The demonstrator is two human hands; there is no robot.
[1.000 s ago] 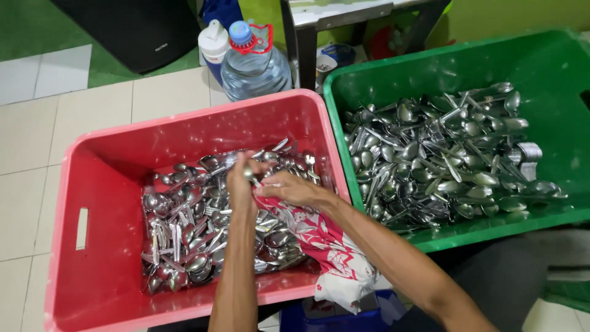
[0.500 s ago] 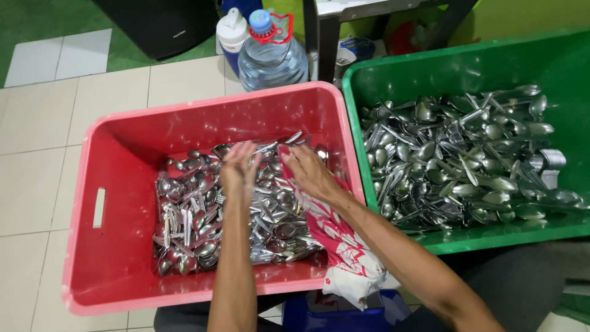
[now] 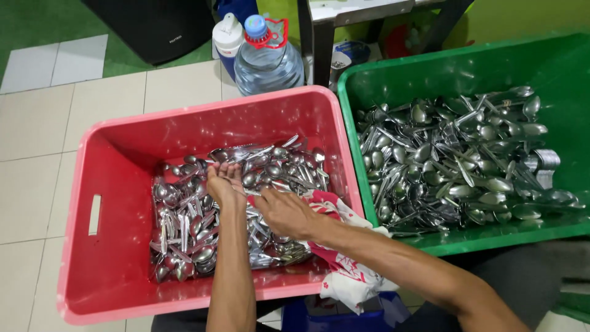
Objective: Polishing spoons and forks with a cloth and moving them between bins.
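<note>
A red plastic crate (image 3: 203, 114) on the tiled floor holds a heap of metal spoons (image 3: 184, 230). My left hand (image 3: 225, 185) is down in the middle of the heap, cupped, its fingers curled around a few spoons. Just to its right, my right hand (image 3: 287, 213) lies palm down on the pile, fingertips pointing at the left hand. Whether it grips a spoon is hidden. A white and red patterned cloth (image 3: 347, 273) lies under my right forearm and hangs over the crate's near rim.
A green crate (image 3: 430, 64) stands against the red one's right side, with many spoons (image 3: 458, 160) in it. Behind the crates stand a large water bottle (image 3: 268, 61), a white bottle (image 3: 228, 37), a dark table leg (image 3: 322, 46) and a black box (image 3: 153, 24).
Both hands have sunk lower into the spoon heap. My right hand has come down from beside the left hand's fingers to lie flat on the pile. The view has shifted slightly.
</note>
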